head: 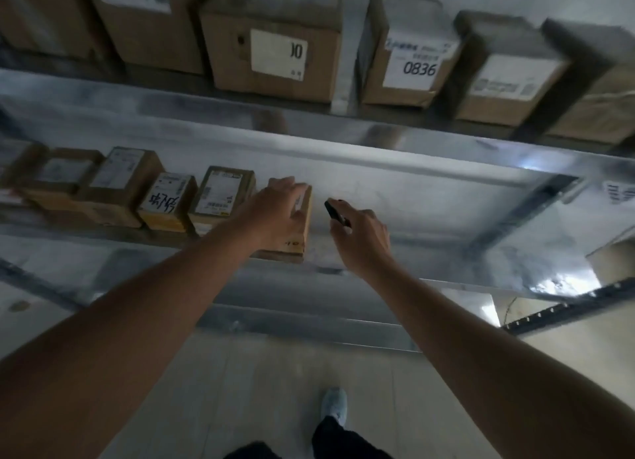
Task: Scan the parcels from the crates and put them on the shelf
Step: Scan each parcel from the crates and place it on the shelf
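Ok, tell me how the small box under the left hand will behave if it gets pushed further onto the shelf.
The small cardboard box looks stiff and flat-bottomed, so it should slide rather than roll. It seems light, since the left hand alone rests on it. The metal shelf looks smooth, so little drag.

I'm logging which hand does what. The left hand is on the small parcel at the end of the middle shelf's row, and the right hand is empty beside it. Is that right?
Not quite. The head view shows the right hand is not empty: it holds a small dark device, probably the scanner. The rest stands: the left hand rests on the small parcel at the end of the row on the middle shelf.
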Motion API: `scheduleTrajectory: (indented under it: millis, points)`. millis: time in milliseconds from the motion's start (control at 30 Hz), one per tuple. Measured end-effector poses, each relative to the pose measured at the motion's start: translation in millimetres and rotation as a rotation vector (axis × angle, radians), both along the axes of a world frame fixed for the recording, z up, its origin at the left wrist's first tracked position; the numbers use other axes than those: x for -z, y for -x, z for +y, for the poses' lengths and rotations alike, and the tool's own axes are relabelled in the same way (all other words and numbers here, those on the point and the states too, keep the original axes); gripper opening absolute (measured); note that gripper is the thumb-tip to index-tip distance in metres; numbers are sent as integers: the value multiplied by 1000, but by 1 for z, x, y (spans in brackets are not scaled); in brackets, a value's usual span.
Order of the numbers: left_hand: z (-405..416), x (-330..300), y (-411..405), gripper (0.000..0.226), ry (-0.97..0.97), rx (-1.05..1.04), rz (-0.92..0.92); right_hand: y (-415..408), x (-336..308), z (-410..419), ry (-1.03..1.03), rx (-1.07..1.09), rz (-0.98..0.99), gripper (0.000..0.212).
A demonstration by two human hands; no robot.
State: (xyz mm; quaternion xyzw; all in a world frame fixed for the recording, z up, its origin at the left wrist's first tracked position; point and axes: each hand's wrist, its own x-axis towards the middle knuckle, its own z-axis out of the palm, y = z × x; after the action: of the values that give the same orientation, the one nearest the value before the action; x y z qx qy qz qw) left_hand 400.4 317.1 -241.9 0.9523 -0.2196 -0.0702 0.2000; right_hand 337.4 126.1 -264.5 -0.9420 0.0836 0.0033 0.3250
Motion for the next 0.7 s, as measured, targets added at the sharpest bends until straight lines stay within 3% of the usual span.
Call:
scheduleTrajectory:
  millis: [400,700]
  points:
    - [-12,-75,113,64,-40,404,-169,184,-73,16,92,332,-111,47]
    - [-102,-137,229,57,-5,639,-273,327,-129,-34,132,575,-220,46]
